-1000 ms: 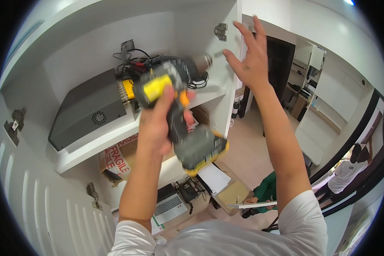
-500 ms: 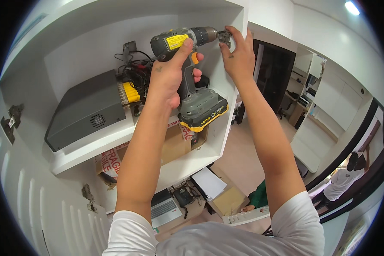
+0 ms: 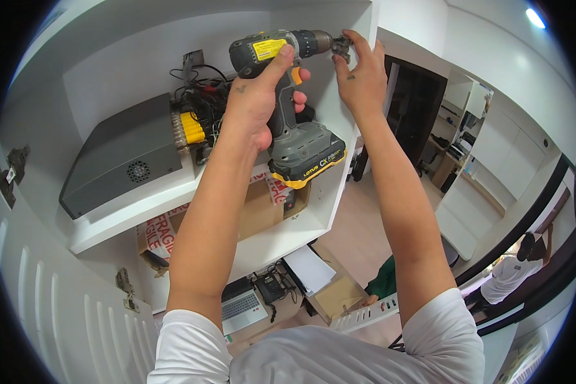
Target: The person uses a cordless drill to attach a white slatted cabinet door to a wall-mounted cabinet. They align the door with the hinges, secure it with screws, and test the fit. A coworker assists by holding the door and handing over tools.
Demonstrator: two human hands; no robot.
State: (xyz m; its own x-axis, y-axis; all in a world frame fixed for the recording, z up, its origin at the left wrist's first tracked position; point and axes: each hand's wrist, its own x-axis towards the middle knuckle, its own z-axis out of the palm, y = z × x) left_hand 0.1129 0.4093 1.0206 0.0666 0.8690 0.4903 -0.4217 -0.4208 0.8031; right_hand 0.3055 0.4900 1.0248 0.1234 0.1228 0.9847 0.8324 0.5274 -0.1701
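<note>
"Where's the drill (image 3: pixel 285 118)?"
"At twelve o'clock, left hand (image 3: pixel 256 102) wrapped round its grip, nose right by the hinge (image 3: pixel 342 47) near one."
"And the right hand (image 3: pixel 363 80)?"
"Thumb and finger pinch that hinge."
"What else?"
"A grey box (image 3: pixel 118 153) just past nine, a laptop (image 3: pixel 244 313) near seven."

Left grip (image 3: pixel 255 105) wrapped round the drill (image 3: pixel 283 116), nose pointing right at metal hinge (image 3: pixel 342 47) on cabinet (image 3: pixel 325 80) side wall. Right grip (image 3: pixel 363 80): thumb and finger bracketing the hinge. Shelf (image 3: pixel 134 211) at left: grey box (image 3: pixel 109 153), tangled wires (image 3: pixel 214 99). Cardboard box (image 3: pixel 257 212) lower down. Laptop (image 3: pixel 244 313) open on bench (image 3: pixel 287 310). Person (image 3: pixel 515 276) far right, white shirt.
</note>
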